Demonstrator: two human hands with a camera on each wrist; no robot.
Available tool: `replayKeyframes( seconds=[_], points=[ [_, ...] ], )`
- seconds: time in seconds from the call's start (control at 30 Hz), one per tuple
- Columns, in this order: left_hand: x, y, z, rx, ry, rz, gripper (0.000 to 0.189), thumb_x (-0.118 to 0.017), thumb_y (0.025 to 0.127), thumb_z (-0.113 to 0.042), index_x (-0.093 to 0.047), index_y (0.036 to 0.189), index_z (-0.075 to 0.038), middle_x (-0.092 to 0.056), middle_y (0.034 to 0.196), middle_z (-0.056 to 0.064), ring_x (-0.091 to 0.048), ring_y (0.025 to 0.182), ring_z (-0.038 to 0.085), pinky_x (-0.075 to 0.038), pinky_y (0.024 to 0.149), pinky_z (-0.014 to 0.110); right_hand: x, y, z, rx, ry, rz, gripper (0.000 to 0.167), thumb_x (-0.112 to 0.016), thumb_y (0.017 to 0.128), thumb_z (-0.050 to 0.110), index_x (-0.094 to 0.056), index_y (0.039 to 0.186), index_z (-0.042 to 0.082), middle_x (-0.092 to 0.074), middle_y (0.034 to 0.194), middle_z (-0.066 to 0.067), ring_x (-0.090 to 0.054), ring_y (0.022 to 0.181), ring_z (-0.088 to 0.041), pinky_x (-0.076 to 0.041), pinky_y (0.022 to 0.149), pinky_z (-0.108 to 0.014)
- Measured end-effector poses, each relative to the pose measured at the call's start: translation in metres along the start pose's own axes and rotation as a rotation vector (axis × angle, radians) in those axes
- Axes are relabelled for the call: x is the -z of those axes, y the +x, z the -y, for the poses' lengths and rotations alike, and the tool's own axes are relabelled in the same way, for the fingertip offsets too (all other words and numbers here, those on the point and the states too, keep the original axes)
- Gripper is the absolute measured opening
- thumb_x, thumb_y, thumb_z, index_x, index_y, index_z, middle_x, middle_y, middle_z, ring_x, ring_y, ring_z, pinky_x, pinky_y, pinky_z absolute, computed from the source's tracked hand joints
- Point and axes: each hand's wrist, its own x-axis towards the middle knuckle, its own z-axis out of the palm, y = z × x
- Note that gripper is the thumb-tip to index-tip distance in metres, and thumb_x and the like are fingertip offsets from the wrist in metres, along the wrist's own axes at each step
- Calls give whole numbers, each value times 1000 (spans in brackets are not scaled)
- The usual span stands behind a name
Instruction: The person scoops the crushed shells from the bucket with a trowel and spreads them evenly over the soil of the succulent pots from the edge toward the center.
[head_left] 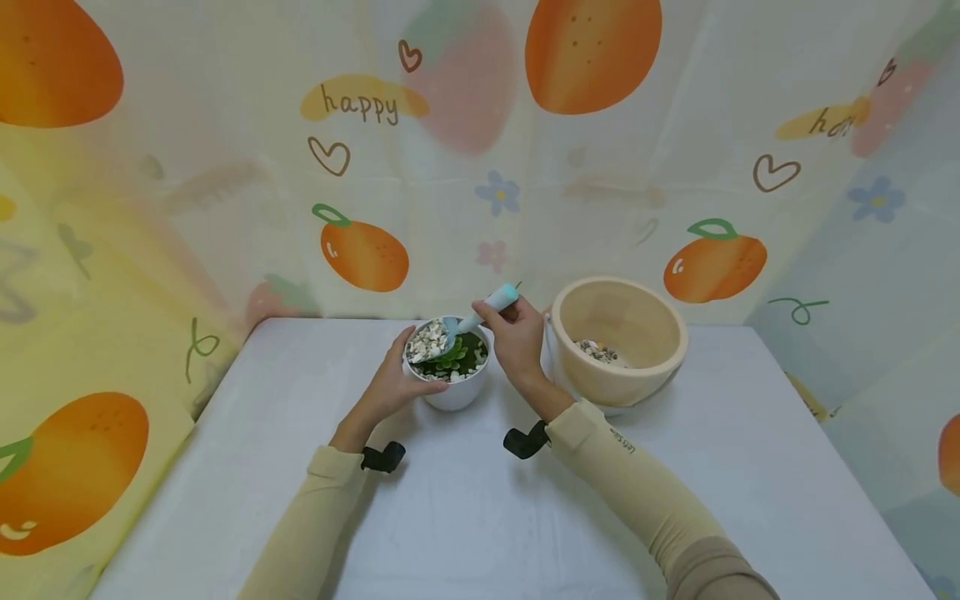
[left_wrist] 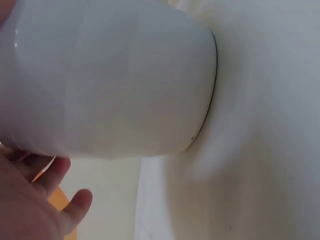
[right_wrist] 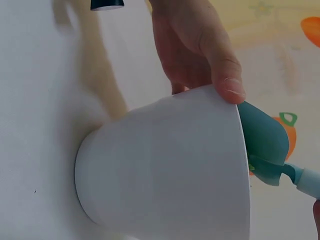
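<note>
A small white pot point(head_left: 454, 395) stands on the table, with a green succulent point(head_left: 453, 360) and some white pebbles in it. My left hand point(head_left: 392, 377) grips it from the left, thumb at the near rim; the left wrist view shows several fingers point(left_wrist: 55, 175) beside the wall. My right hand point(head_left: 519, 335) holds a small teal trowel point(head_left: 489, 307) by its pale blue handle. The trowel's blade point(right_wrist: 265, 135) tilts over the pot's rim, and a heap of pale pebbles point(head_left: 429, 340) shows at the blade, above the pot's left half.
Right of my right hand stands a larger beige pot point(head_left: 622, 379) with mixed pebbles point(head_left: 597, 351) on its bottom. A white cloth covers the table point(head_left: 450, 517). Behind it hangs a fruit-printed curtain point(head_left: 450, 208).
</note>
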Motion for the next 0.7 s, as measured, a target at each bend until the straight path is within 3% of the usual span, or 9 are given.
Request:
replayKeyframes(
  seconds=[0.2, 0.33, 0.47, 0.57, 0.7],
  points=[
    [-6, -7, -6, -15, 23, -78, 118, -90, 66, -37, -18, 154, -8, -30, 153, 17, -30, 140, 34, -28, 114, 60, -1, 0, 5, -1, -29, 0, 23, -74, 86, 11, -65, 98, -7, -69, 97, -27, -68, 80, -2, -59, 80, -32],
    [-7, -8, -7, -35, 53, -89, 116, -89, 66, -39, -20, 153, -7, -32, 151, 17, -31, 139, 34, -29, 113, 59, 0, -2, 19, -3, -30, 11, 22, -72, 87, 7, -64, 98, -10, -68, 98, -30, -67, 79, 0, -59, 82, -37],
    [-1, -8, -6, -21, 60, -42, 116, -88, 69, -37, -15, 155, -7, -25, 156, 19, -26, 143, 37, -26, 114, 63, 0, -5, 34, -3, -28, 18, 19, -71, 87, 4, -64, 97, -11, -68, 97, -30, -67, 79, -1, -59, 82, -40],
    [4, -4, -5, -15, 25, 11, 116, -86, 72, -34, -11, 156, -8, -20, 159, 18, -22, 146, 37, -21, 116, 63, 1, -5, 34, 1, -16, 18, 18, -71, 87, 3, -64, 96, -10, -68, 96, -31, -70, 82, -12, -59, 82, -42],
    [5, -2, -4, -8, -3, 40, 116, -85, 72, -33, -9, 157, -12, -18, 160, 17, -20, 147, 37, -19, 117, 62, 2, 0, 15, 24, -12, 6, 18, -73, 86, 6, -65, 96, -7, -69, 94, -28, -71, 82, -13, -60, 79, -36]
  ],
)
